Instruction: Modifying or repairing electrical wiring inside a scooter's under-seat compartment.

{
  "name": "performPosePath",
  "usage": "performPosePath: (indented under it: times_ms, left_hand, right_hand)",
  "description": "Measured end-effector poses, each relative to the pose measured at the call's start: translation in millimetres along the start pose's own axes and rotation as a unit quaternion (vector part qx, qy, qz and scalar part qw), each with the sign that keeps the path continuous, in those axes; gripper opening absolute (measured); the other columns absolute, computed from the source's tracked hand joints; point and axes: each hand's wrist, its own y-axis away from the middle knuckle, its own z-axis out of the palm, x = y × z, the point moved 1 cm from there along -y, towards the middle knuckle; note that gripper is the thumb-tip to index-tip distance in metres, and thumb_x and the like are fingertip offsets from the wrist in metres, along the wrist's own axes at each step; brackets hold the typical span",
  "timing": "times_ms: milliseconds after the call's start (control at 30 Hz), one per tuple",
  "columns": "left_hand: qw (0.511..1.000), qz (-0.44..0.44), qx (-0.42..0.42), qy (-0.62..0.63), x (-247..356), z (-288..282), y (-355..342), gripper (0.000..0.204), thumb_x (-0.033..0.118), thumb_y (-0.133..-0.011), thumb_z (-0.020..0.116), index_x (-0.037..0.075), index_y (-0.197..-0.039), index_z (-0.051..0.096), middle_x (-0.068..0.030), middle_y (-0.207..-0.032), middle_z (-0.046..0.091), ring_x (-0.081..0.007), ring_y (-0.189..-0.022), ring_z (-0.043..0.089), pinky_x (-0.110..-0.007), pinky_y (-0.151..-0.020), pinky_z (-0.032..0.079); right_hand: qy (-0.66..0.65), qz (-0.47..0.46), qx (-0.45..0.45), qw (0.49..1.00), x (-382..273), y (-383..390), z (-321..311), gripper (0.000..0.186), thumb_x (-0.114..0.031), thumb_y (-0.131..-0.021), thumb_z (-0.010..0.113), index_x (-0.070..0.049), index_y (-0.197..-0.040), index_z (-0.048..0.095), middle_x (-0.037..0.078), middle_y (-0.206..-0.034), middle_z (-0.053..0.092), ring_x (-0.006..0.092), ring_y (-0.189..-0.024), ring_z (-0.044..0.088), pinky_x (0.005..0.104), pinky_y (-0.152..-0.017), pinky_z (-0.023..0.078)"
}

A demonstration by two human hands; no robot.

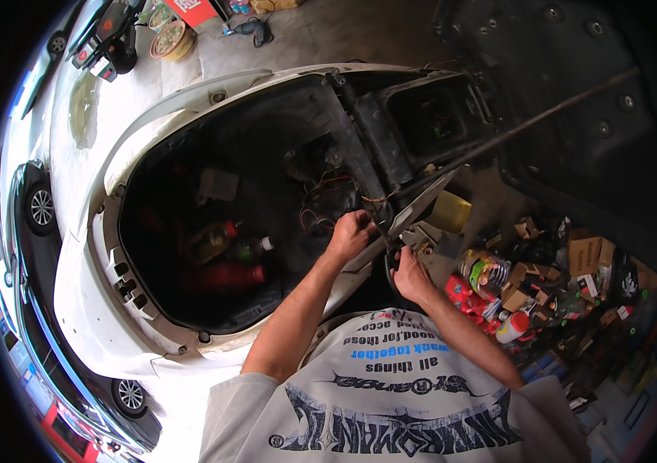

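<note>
An open white scooter body (81, 285) surrounds a black storage well (266, 139) holding several bottles (247, 274) and a bundle of thin wires (320, 193). At the well's right edge, my left hand (351, 231) has its fingers closed among the wires beside the black frame bar (367, 154); what exactly it grips is too small to make out. My right hand (413, 274), slightly lower and to the right, has curled fingers at a black hose or cable (390, 262) running down the side; whether it holds that or something smaller is unclear.
A raised black seat (567, 116) fills the upper right, with a rod crossing below it. Cardboard boxes (584, 255), bottles (512, 326) and clutter lie at the right. A black car (47, 293) is at the left; potted plants (170, 42) and a tool (251, 31) are behind.
</note>
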Motion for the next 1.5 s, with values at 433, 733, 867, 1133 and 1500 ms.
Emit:
performPosePath:
  times_ms: [433, 733, 867, 1133, 1500]
  left_hand:
    - [1.0, 0.007, -0.026, -0.006, -9, 3, -3, 0.02, 0.012, -0.084, 0.064, -0.003, -0.098, 0.064, -0.0182, -0.089, 0.068, -0.0269, -0.087, 0.067, -0.037, -0.077, 0.049]
    - [0.997, 0.018, -0.07, 0.037, -14, 3, -6, 0.016, 0.013, -0.089, 0.061, -0.002, -0.094, 0.061, -0.0059, -0.081, 0.063, -0.0108, -0.08, 0.053, -0.031, -0.076, 0.045]
    - [0.995, -0.004, -0.09, 0.042, -15, 0, -7, 0.018, 0.014, -0.089, 0.061, -0.002, -0.098, 0.064, -0.0098, -0.087, 0.067, -0.0148, -0.084, 0.06, -0.032, -0.079, 0.047]
    - [0.989, -0.007, -0.13, 0.067, -9, -2, -6, 0.014, 0.014, -0.091, 0.06, 0.0, -0.093, 0.062, 0.0009, -0.079, 0.057, -0.0081, -0.079, 0.048, -0.027, -0.074, 0.043]
    - [0.97, -0.02, -0.206, 0.125, -17, -9, -10, 0.005, 0.008, -0.093, 0.058, 0.003, -0.093, 0.059, 0.0042, -0.082, 0.055, -0.0058, -0.079, 0.049, -0.024, -0.075, 0.042]
  right_hand:
    - [-0.026, -0.022, 0.024, 0.999, 10, 2, 13, 0.034, -0.006, -0.077, 0.066, 0.002, -0.102, 0.045, 0.024, -0.103, 0.057, 0.0409, -0.097, 0.057, 0.0468, -0.081, 0.046]
    - [-0.13, -0.165, 0.006, 0.978, 42, -2, 35, 0.031, -0.012, -0.078, 0.065, 0.0, -0.1, 0.047, 0.011, -0.068, 0.054, 0.0266, -0.06, 0.055, 0.0369, -0.055, 0.044]
    - [-0.325, -0.006, -0.126, 0.937, 31, 4, 26, 0.028, -0.01, -0.078, 0.062, -0.002, -0.101, 0.049, 0.002, -0.064, 0.047, 0.0127, -0.049, 0.044, 0.027, -0.043, 0.033]
    - [-0.563, 0.129, -0.268, 0.771, 15, 15, 8, 0.018, -0.006, -0.081, 0.057, -0.002, -0.097, 0.05, -0.006, -0.061, 0.034, 0.0022, -0.046, 0.03, 0.0196, -0.039, 0.026]
    - [-0.715, 0.108, -0.131, 0.678, 43, 30, 26, 0.018, -0.001, -0.084, 0.051, -0.008, -0.101, 0.051, -0.001, -0.069, 0.041, 0.0074, -0.049, 0.036, 0.024, -0.045, 0.031]
